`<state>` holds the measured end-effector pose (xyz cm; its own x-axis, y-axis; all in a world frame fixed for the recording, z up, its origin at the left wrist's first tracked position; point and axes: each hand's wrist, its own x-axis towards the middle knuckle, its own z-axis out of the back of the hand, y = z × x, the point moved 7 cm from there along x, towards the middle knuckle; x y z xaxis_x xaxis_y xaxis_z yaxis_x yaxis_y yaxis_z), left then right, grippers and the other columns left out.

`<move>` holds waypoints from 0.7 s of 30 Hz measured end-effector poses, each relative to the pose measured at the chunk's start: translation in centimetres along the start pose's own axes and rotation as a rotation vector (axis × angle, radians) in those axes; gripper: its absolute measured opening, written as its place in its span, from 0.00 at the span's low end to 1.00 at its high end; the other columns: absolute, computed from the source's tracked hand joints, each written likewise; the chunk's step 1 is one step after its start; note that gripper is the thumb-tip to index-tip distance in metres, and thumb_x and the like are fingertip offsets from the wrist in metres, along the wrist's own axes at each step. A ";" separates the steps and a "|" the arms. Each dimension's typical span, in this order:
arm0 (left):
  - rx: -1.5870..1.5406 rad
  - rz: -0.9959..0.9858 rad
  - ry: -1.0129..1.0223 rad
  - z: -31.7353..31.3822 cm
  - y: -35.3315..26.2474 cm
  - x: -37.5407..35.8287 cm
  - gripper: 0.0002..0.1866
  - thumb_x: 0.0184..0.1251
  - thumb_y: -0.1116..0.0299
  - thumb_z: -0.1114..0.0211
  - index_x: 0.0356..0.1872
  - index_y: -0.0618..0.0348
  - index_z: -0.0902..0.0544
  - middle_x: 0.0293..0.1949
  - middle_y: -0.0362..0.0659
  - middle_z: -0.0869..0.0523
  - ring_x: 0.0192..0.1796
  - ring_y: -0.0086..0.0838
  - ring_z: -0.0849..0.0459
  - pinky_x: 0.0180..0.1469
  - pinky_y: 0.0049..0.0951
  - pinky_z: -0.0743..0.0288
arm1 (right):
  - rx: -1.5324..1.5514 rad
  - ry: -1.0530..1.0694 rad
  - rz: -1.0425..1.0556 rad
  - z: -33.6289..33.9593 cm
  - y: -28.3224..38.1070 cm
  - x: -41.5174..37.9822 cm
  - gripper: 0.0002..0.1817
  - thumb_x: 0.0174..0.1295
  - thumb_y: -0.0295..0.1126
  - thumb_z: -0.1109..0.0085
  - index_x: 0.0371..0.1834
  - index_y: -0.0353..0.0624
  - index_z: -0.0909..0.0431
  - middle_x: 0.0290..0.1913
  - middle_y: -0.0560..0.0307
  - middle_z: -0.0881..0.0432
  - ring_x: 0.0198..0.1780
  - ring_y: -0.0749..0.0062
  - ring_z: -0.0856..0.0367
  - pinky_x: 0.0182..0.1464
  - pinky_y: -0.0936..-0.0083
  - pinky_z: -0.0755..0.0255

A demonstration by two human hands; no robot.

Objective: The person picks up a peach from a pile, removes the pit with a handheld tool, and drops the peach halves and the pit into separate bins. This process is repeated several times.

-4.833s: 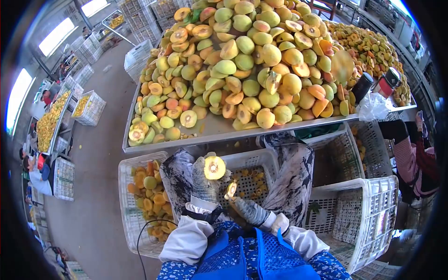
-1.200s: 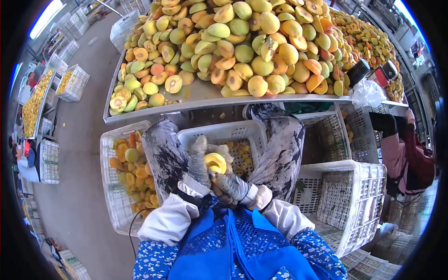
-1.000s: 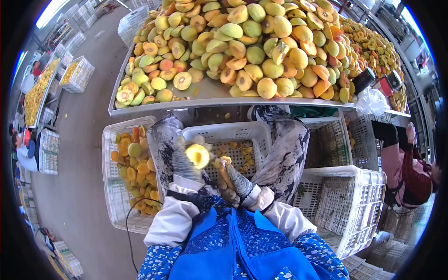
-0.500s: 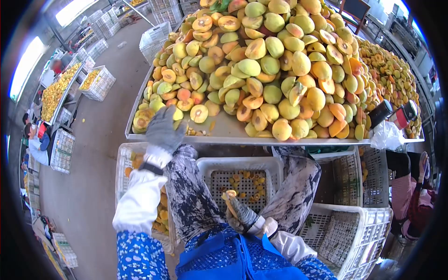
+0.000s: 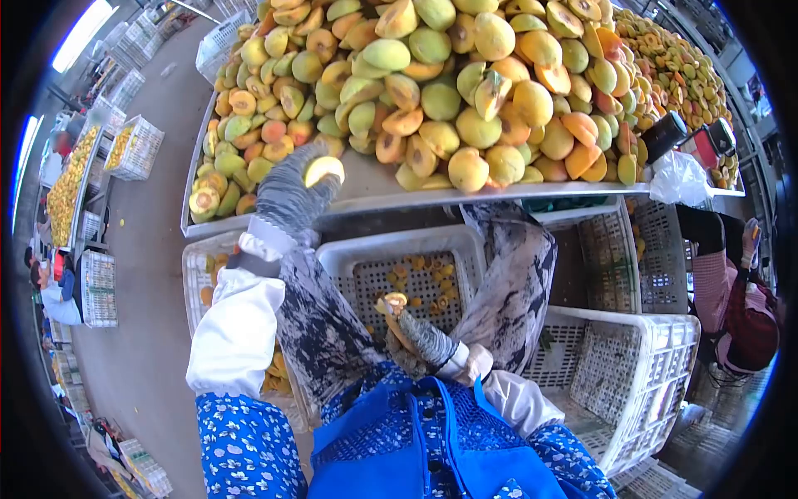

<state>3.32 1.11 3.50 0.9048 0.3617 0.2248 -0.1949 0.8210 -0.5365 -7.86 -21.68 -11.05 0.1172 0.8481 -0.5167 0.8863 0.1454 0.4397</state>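
My left hand (image 5: 293, 193), in a grey glove, is closed on a peach half (image 5: 324, 171) at the front edge of the metal table (image 5: 366, 200). The cut yellow face of the half points outward. Beyond it rises a large heap of halved peaches (image 5: 440, 100), green-yellow outside with brown pit cavities. My right hand (image 5: 426, 339), also gloved, is closed low between my knees. A small tan and orange thing (image 5: 391, 303) shows at its fingertips, too small to name. Just beyond that hand, a pale crate (image 5: 332, 249) holds several small fruit pieces or pits.
Another crate (image 5: 198, 266) with fruit stands by my left leg. A tilted white crate (image 5: 669, 391) is at my right. On the table's right side are a plastic bag (image 5: 682, 176) and a dark cylindrical object (image 5: 663, 135). A co-worker (image 5: 744, 308) sits far right.
My left hand has lifted a peach half from the table's near left corner and turned toward me with it. My right hand stays low, slightly raised. The whole view has shifted.
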 end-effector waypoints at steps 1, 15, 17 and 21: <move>-0.241 0.043 -0.073 0.5 0.3 -1.3 0.20 0.49 0.67 0.37 0.44 0.63 0.27 0.39 0.47 0.20 0.39 0.30 0.22 0.41 0.26 0.27 | 0.022 0.061 0.017 -0.7 0.3 -0.5 0.23 0.56 0.58 0.56 0.26 0.49 0.29 0.13 0.66 0.32 0.10 0.82 0.38 0.11 0.86 0.48; -1.772 0.714 -0.091 -9.0 0.7 -16.8 0.18 0.51 0.65 0.44 0.42 0.65 0.30 0.34 0.53 0.21 0.29 0.41 0.20 0.31 0.34 0.22 | -0.442 0.053 0.344 -2.1 -1.2 -0.7 0.23 0.59 0.56 0.60 0.25 0.47 0.31 0.10 0.66 0.35 0.07 0.84 0.43 0.08 0.88 0.51; -1.797 0.774 -0.073 -9.4 0.6 -17.1 0.18 0.56 0.62 0.47 0.43 0.64 0.30 0.33 0.51 0.21 0.30 0.39 0.20 0.32 0.35 0.22 | -0.304 -0.053 0.212 -2.2 -0.6 -1.5 0.21 0.61 0.51 0.60 0.26 0.45 0.31 0.11 0.65 0.34 0.09 0.84 0.40 0.10 0.87 0.49; -1.770 0.739 -0.172 -10.4 1.3 -17.9 0.19 0.61 0.57 0.54 0.43 0.63 0.29 0.34 0.49 0.21 0.31 0.36 0.20 0.32 0.33 0.23 | -0.556 -0.208 0.610 -2.6 2.2 -1.9 0.18 0.64 0.44 0.61 0.39 0.40 0.29 0.21 0.68 0.30 0.18 0.85 0.35 0.20 0.86 0.40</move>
<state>-9.17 -8.93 -9.68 0.7721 0.4994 -0.3931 0.1842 -0.7678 -0.6137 -7.30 -21.65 -7.19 0.6310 0.7565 -0.1719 0.2981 -0.0319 0.9540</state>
